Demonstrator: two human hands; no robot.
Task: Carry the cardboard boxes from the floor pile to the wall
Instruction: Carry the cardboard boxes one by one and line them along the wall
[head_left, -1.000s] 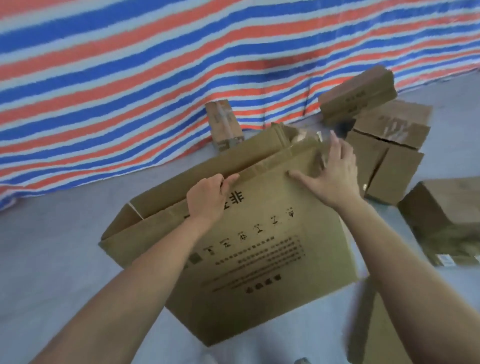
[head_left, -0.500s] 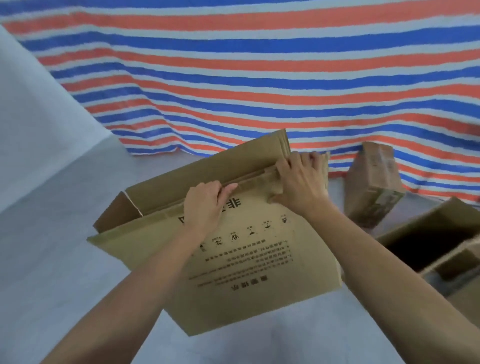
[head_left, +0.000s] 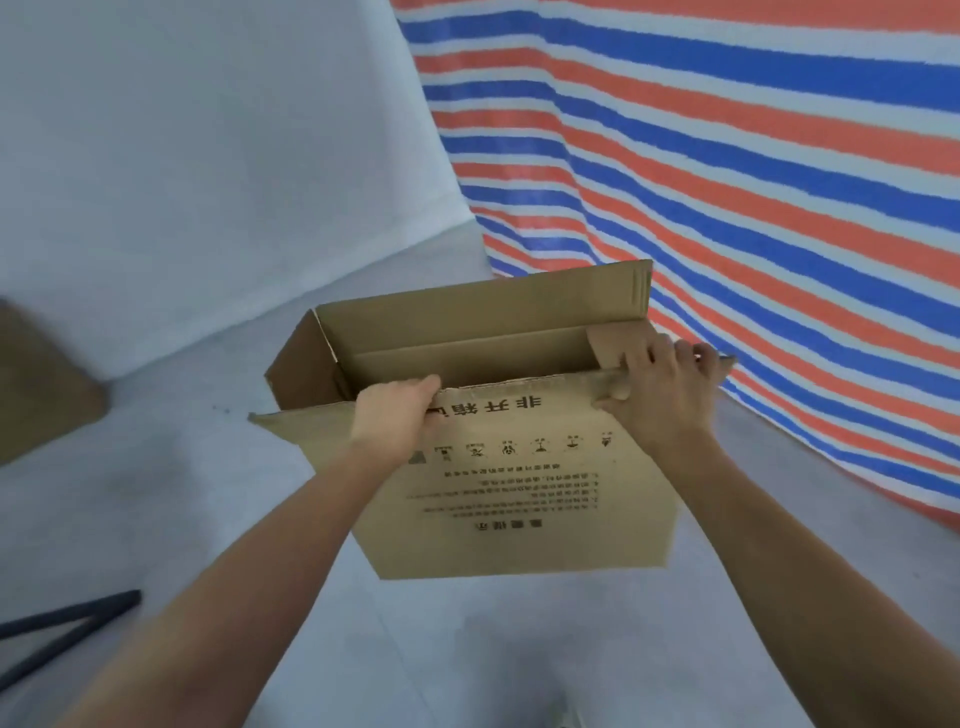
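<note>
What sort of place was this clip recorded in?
Probably a bare storage or makeshift work room: a plain grey floor, a white wall, a red, white and blue striped tarp hung beside it, and an open cardboard box in mid-carry.

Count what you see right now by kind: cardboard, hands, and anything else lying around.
Open brown cardboard box, gripped at its top edge by both hands: 1
Blurred brown cardboard piece, cut off at the left edge: 1
Bare hands: 2, left hand and right hand
Thin black rods at lower left: 2
Red, white and blue striped tarp: 1
Total: 7
</note>
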